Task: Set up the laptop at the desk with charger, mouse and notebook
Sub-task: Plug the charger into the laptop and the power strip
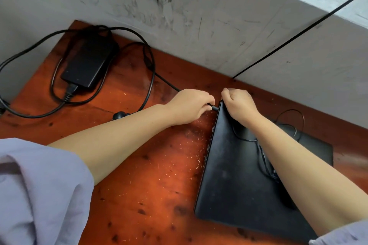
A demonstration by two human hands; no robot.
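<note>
A closed black laptop (pixel 235 181) lies on the red-brown wooden desk (pixel 151 175), right of centre. My left hand (pixel 189 105) grips the charger plug (pixel 214 108) right against the laptop's far left corner. My right hand (pixel 238 105) holds that far corner of the laptop from above. The black charger brick (pixel 87 63) rests at the desk's far left with its cable (pixel 147 77) looped around it and running to my left hand. A thin mouse cable (pixel 260 151) lies across the laptop lid; the mouse is hidden under my right forearm.
A scuffed grey wall (pixel 199 16) runs along the desk's far edge. A black cable (pixel 298 34) slants down the wall to the desk. A flat black object (pixel 316 147) lies beyond the laptop on the right. A wall plug (pixel 119 115) rests near my left forearm.
</note>
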